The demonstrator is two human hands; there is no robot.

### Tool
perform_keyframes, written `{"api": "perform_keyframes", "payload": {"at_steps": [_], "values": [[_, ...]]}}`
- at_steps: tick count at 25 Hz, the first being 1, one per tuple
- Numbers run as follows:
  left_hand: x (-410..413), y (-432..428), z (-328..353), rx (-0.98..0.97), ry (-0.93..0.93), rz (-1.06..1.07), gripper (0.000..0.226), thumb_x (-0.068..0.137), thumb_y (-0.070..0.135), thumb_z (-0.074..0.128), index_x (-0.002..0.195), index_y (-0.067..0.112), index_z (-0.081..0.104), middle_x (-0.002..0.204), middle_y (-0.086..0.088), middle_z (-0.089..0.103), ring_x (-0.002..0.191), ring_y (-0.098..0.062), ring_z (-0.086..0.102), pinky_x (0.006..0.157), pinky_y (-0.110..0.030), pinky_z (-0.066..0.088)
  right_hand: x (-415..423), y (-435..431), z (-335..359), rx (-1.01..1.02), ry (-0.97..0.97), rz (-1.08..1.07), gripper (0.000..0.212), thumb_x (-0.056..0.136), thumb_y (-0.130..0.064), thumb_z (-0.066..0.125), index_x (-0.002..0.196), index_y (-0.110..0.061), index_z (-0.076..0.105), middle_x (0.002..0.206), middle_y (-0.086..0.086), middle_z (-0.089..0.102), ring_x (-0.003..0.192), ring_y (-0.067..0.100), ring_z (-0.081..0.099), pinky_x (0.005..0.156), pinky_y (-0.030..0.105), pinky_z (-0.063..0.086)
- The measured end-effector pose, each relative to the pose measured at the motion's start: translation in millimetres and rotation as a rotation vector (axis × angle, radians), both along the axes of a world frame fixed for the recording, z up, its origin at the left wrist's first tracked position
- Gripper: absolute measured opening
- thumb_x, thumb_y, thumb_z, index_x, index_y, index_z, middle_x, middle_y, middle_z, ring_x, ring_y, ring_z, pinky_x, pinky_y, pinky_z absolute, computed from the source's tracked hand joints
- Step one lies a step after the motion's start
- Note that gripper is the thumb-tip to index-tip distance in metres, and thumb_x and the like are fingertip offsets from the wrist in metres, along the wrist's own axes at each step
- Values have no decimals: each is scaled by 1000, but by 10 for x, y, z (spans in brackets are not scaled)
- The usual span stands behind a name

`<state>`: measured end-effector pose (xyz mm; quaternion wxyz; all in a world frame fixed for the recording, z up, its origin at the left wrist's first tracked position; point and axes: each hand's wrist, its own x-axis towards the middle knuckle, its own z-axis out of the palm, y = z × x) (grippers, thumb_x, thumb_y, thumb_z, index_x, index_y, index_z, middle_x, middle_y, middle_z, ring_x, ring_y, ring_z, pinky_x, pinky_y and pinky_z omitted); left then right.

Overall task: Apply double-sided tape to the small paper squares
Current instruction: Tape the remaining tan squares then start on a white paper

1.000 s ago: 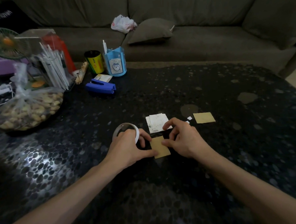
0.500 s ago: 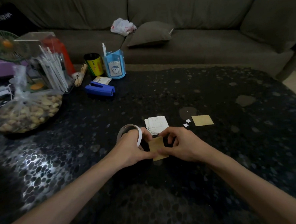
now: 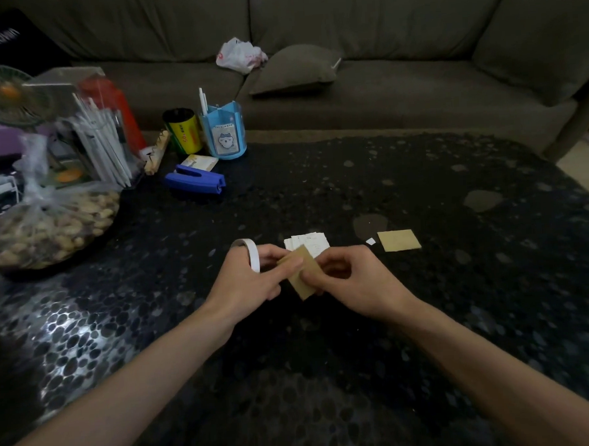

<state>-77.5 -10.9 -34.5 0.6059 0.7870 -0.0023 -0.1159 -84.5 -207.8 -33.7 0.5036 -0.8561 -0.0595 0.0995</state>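
Black, pebble-patterned tabletop [image 3: 328, 374] fills the near view, with two bare forearms reaching over it from the lower corners and meeting near the middle. The left hand [image 3: 245, 283] is turned palm inward, its thumb laid across the upper left edge of a brown paper square [image 3: 301, 285] and pinching it against the fingers. The right hand [image 3: 357, 284] faces it with fingers curled, its fingertips pinching the square's right side. Between the two hands the square is lifted off the table and tilted, one corner pointing down.

A white ring of double-sided tape [image 3: 254, 257] arcs over the far side of the left hand; how the fingers hold it cannot be made out. Just beyond the hands a small stack of white paper squares [image 3: 308, 244] lies flat. To its right is a tiny white scrap [image 3: 371, 241], and beside that a second brown square [image 3: 399, 240], also flat.

Farther off to the left lie a blue stapler [image 3: 195, 180], a knotted bag of peanuts [image 3: 47, 225], a blue pen holder [image 3: 223, 131] and a yellow-and-black can [image 3: 183, 131]. Behind the table runs a grey sofa [image 3: 416, 90] bearing a cushion [image 3: 295, 69] and a crumpled plastic bag [image 3: 241, 55].
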Motion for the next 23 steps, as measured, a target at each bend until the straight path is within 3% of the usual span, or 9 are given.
{"api": "perform_keyframes", "payload": {"at_steps": [5,9,13,17,23], "values": [[9,39,168,-89,53,8,17,91,28,77,106,20,78,88,-2,79,53,-8,51,48,-14,43,-30,20,53,229,22,-139,14,99,-29,72,109,-23,79,102,-9,79,100,7,74,95,32,59],[-24,35,154,-99,64,-9,18,90,29,78,106,22,79,90,-4,79,51,-6,50,49,-15,42,-42,28,75,139,-80,-79,20,99,-25,70,117,-21,77,109,-11,78,107,2,71,102,33,57],[-49,17,150,-99,8,24,17,91,28,76,105,20,79,88,-4,78,55,-9,52,51,-18,44,-70,50,71,274,-38,-133,18,97,-25,73,113,-22,78,103,-11,80,97,1,74,85,23,58],[-72,12,169,-80,11,-7,19,92,31,74,108,21,78,92,-1,79,54,-9,52,53,-18,46,-48,40,70,225,-83,-99,20,98,-24,71,117,-22,77,108,-13,79,104,0,73,94,25,58],[-77,-7,177,-33,-74,-8,15,95,24,72,106,15,75,81,-10,74,50,-9,51,49,-16,44,-53,14,83,217,-70,-88,19,97,-24,72,115,-24,77,104,-15,79,98,-4,72,83,14,57]]}}
